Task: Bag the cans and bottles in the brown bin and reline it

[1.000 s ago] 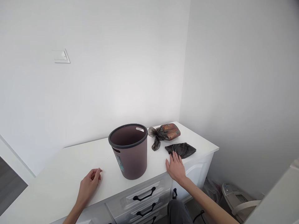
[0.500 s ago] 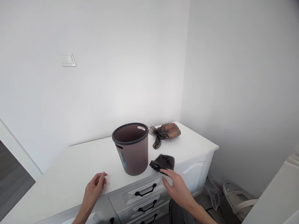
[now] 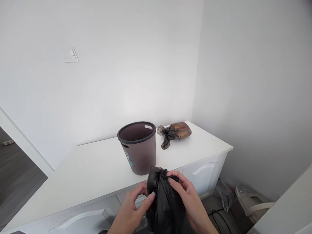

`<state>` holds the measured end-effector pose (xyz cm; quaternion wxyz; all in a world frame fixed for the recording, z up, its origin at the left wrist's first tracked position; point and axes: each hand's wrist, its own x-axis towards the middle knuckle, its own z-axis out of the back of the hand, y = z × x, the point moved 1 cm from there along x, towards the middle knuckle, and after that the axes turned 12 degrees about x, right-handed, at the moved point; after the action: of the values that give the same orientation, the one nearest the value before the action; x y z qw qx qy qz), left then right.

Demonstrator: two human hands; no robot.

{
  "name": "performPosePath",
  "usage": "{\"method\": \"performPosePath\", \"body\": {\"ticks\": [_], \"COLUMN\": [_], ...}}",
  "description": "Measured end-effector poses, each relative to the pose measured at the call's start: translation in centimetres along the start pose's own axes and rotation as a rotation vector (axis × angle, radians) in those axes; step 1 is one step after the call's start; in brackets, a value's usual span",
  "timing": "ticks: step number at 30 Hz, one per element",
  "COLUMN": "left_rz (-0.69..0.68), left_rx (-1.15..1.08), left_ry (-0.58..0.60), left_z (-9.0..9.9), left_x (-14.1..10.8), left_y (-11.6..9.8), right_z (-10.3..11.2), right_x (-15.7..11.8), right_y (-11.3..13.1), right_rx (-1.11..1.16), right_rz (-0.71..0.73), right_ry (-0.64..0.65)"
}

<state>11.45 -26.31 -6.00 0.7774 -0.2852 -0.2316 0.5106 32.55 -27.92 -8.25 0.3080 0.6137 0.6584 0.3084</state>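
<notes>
A black plastic bag (image 3: 163, 201) hangs in front of the cabinet, gathered and twisted near its top. My right hand (image 3: 186, 195) pinches it by the gathered part. From the other side, my left hand (image 3: 136, 204) grips the bag's edge between thumb and fingers. Just beyond, a brownish-purple trash bin (image 3: 141, 156) with a dark rim stands upright on the white cabinet top, its visible inside bare. To its right lies a knotted, see-through black bag (image 3: 176, 131) with orange-brown contents I cannot identify.
The white cabinet (image 3: 102, 162) runs along the wall, with its front edge near my hands. A light switch (image 3: 70, 55) is on the wall. A beige appliance (image 3: 252, 201), a clear plastic bag (image 3: 224, 195) and a cable (image 3: 219, 213) are low at the right.
The black bag has been picked up from the cabinet's front edge and brought closer, hanging longer. My left hand has moved right and taken hold of it too. The view has shifted slightly.
</notes>
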Motion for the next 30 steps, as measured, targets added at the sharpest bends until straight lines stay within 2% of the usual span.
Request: {"method": "performPosePath", "body": {"ticks": [3, 8, 12, 16, 22, 30], "left_rz": [0.036, 0.091, 0.079, 0.084, 0.202, 0.255], "left_rx": [-0.021, -0.074, -0.07, -0.068, -0.123, -0.124], "left_ry": [-0.036, -0.14, -0.206, -0.279, -0.315, -0.407], "left_z": [-0.2, 0.8, 1.6, 2.0, 3.0, 5.3], "left_x": [0.5, 0.8, 0.7, 0.4, -0.7, -2.5], "left_y": [-0.5, -0.7, -0.8, -0.8, 0.4, 2.9], "right_z": [0.4, 1.6, 1.5, 0.2, -1.0, -0.7], "right_x": [0.2, -0.2, -0.5, -0.3, 0.1, 0.6], "right_y": [-0.5, -1.7, -2.2, -2.0, -1.8, -2.9], "right_rx": [-0.028, -0.149, -0.236, -0.151, -0.228, -0.153], "right_rz": [0.031, 0.159, 0.045, -0.026, 0.017, 0.032], "right_ry": [-0.05, -0.036, 0.053, 0.149, 0.168, 0.05]}}
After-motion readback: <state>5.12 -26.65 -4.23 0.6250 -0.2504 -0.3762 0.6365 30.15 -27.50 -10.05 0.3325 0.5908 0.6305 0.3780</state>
